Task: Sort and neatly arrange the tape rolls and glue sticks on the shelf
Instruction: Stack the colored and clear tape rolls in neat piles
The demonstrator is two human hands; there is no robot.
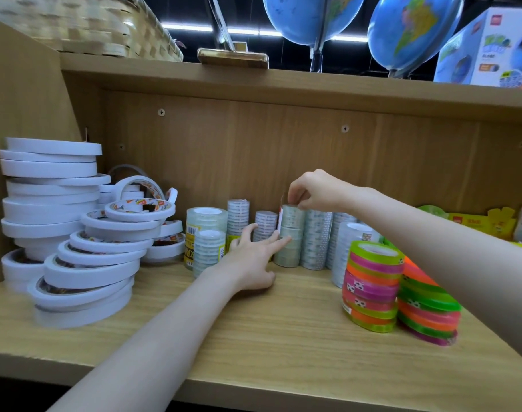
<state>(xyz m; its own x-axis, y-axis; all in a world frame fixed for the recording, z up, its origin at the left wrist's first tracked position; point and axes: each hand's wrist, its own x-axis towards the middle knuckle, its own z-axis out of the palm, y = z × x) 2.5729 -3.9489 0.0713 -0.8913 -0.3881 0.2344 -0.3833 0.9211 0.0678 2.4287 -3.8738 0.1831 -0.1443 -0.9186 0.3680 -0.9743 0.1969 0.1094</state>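
Left hand (251,257) splayed; right hand (316,190) pinches clear tape stack (291,236).

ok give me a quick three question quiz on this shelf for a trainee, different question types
1. True or false: the right hand pinches the top of a clear tape stack.
2. Which side of the shelf holds the white tape rolls? A left, B right, C middle.
3. Fill in: the left hand's fingertips touch the ____ of that clear stack.

Key: 1 true; 2 A; 3 side.
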